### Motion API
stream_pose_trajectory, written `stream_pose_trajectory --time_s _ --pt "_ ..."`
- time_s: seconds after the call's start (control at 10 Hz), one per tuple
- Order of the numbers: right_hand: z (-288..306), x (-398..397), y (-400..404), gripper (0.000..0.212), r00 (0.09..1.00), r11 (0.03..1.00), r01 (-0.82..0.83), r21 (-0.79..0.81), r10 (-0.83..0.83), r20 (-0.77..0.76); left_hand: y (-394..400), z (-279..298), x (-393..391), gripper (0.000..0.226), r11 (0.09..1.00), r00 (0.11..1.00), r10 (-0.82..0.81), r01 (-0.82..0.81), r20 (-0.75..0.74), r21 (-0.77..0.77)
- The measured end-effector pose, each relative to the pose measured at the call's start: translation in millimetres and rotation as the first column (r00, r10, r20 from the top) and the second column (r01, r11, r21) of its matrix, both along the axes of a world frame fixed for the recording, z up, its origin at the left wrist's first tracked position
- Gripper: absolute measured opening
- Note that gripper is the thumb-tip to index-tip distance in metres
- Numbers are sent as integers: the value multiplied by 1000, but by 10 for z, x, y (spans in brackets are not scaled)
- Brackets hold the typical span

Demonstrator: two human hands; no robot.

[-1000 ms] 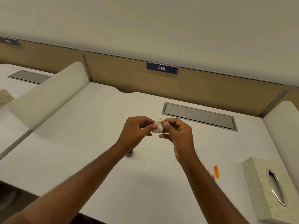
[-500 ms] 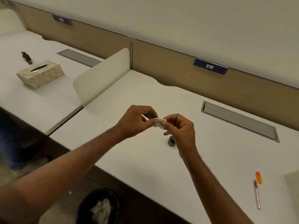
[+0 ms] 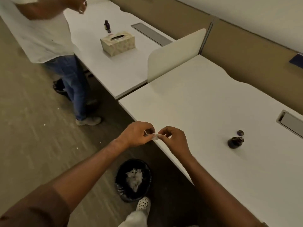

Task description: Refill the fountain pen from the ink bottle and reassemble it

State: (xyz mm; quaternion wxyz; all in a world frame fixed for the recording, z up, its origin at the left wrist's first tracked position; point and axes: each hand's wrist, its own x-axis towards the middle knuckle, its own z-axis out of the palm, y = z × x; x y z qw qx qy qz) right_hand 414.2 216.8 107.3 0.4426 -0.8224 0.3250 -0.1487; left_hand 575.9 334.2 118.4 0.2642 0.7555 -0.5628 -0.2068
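A small crumpled white tissue sits between my two hands above the left front edge of the white desk. My left hand pinches one end and my right hand pinches the other. Whether a pen part is wrapped inside is hidden. The dark ink bottle stands open on the desk to the right, its cap lying just behind it. No pen parts show in the head view.
A black waste bin holding crumpled tissue stands on the floor below my hands, beside my shoe. Another person stands at the neighbouring desk, where a tissue box and a small dark bottle sit. A cream divider separates the desks.
My view has swung left and down, bringing the bin, floor and the other person into sight. Both hands have kept pinching the tissue and now hang over the desk's edge.
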Motion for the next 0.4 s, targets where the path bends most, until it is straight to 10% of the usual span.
stream_pose_trajectory --time_s 0.4 --pt "-753 328 548 29 929 988 -154 18 151 -337 676 -875 200 34 972 998 47 -39 -30 230"
